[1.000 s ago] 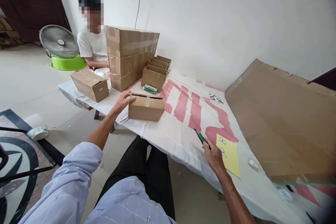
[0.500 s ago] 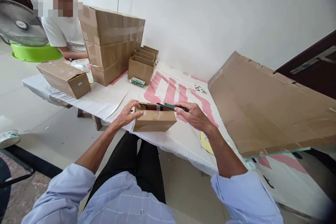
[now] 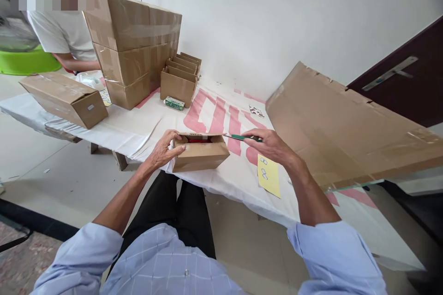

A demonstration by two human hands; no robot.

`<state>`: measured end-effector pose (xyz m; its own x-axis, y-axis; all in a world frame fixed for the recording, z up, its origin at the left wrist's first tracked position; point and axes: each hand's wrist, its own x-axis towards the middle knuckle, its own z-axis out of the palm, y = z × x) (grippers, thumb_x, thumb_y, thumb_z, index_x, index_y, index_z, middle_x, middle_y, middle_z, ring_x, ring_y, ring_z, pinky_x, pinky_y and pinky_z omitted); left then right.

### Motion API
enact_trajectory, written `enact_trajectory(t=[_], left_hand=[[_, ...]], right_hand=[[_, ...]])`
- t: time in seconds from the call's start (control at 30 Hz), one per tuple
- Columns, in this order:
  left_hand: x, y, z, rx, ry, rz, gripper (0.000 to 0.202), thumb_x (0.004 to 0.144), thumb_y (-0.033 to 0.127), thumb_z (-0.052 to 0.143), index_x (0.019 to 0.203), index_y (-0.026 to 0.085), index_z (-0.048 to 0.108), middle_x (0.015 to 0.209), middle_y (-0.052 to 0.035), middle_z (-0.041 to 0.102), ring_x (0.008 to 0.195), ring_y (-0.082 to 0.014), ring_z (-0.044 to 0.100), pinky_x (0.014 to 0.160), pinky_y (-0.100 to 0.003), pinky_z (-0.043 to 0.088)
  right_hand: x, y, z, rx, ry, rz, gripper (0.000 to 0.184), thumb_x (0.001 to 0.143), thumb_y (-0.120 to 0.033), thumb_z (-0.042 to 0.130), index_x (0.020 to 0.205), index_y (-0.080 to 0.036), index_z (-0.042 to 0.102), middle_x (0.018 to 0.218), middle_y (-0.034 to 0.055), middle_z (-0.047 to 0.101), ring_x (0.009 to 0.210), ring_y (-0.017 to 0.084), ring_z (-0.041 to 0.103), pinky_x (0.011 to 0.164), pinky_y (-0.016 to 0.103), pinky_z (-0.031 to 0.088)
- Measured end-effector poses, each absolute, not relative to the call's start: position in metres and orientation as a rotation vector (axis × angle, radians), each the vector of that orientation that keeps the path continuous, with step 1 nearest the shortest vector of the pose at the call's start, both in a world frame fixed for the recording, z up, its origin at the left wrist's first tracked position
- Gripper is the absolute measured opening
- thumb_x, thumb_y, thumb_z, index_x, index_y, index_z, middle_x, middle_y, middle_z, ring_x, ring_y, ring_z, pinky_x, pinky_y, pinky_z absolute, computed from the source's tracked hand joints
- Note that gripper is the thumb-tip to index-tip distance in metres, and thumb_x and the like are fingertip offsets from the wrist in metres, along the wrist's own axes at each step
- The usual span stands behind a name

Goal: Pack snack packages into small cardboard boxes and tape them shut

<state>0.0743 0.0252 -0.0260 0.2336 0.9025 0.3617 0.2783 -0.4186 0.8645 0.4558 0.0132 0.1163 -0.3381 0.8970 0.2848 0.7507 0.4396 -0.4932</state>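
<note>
While the left grip (image 3: pixel 162 152) is closed on the left end of one half-open carton (image 3: pixel 200 159) at the desk's (image 3: pixel 134 122) near edge, the right grip (image 3: pixel 273 145) is wrapped around one green-handled cutter (image 3: pixel 238 137), its tip near that carton's right end. One yellow sheet (image 3: pixel 270 185) lies to the right; farther left are one small green-and-white box (image 3: pixel 174 103) and one three-tier carton stack (image 3: pixel 133 37).
</note>
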Motion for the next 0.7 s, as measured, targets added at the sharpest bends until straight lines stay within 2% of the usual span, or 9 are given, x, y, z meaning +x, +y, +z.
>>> enact_trajectory(t=[0.1, 0.2, 0.3, 0.4, 0.53, 0.7], left_hand=[[0.075, 0.024, -0.027, 1.829, 1.082, 1.204, 0.033, 0.091, 0.052, 0.073, 0.111, 0.026, 0.067, 0.142, -0.0098, 0.063, 0.132, -0.0313, 0.062, 0.103, -0.045, 0.057], [0.075, 0.023, -0.027, 1.809, 1.08, 1.201, 0.035, 0.091, 0.054, 0.074, 0.112, 0.027, 0.067, 0.151, -0.0102, 0.06, 0.136, -0.0325, 0.062, 0.102, -0.045, 0.058], [0.073, 0.023, -0.026, 1.806, 1.066, 1.186, 0.036, 0.091, 0.055, 0.074, 0.112, 0.027, 0.067, 0.155, -0.0104, 0.058, 0.139, -0.0334, 0.062, 0.102, -0.046, 0.06], [0.073, 0.023, -0.025, 1.814, 1.066, 1.179, 0.037, 0.09, 0.056, 0.075, 0.112, 0.026, 0.068, 0.153, -0.0109, 0.06, 0.138, -0.0338, 0.063, 0.101, -0.046, 0.061], [0.073, 0.023, -0.024, 1.818, 1.088, 1.187, 0.038, 0.09, 0.057, 0.076, 0.11, 0.027, 0.068, 0.153, -0.0107, 0.061, 0.137, -0.0339, 0.064, 0.1, -0.046, 0.061], [0.073, 0.025, -0.024, 1.824, 1.098, 1.169, 0.039, 0.089, 0.058, 0.077, 0.11, 0.026, 0.068, 0.152, -0.011, 0.062, 0.135, -0.0335, 0.064, 0.098, -0.044, 0.061]], right_hand=[[0.487, -0.01, 0.063, -1.6, -1.984, 0.378, 0.032, 0.094, -0.046, 0.068, 0.107, -0.02, 0.08, 0.105, 0.0108, 0.082, 0.094, 0.028, 0.072, 0.085, 0.041, 0.056], [0.495, -0.036, -0.008, -1.883, -1.85, 0.308, 0.029, 0.091, -0.042, 0.066, 0.105, -0.02, 0.078, 0.106, 0.011, 0.08, 0.094, 0.027, 0.072, 0.086, 0.04, 0.056], [0.49, -0.044, -0.049, -1.884, -1.865, 0.285, 0.027, 0.092, -0.04, 0.066, 0.105, -0.019, 0.076, 0.107, 0.0119, 0.079, 0.1, 0.028, 0.071, 0.091, 0.041, 0.057], [0.474, -0.029, -0.039, -1.674, -1.864, 0.063, 0.028, 0.099, -0.04, 0.063, 0.113, -0.019, 0.076, 0.113, 0.0145, 0.076, 0.109, 0.032, 0.068, 0.096, 0.046, 0.058], [0.433, 0.015, 0.011, -1.334, -2.022, -0.27, 0.027, 0.104, -0.031, 0.064, 0.128, -0.022, 0.073, 0.127, 0.015, 0.072, 0.12, 0.035, 0.063, 0.104, 0.051, 0.055], [0.383, 0.062, 0.035, -1.166, -2.43, -0.418, 0.023, 0.099, -0.017, 0.072, 0.122, -0.02, 0.076, 0.125, 0.0162, 0.074, 0.116, 0.036, 0.063, 0.1, 0.049, 0.054]])
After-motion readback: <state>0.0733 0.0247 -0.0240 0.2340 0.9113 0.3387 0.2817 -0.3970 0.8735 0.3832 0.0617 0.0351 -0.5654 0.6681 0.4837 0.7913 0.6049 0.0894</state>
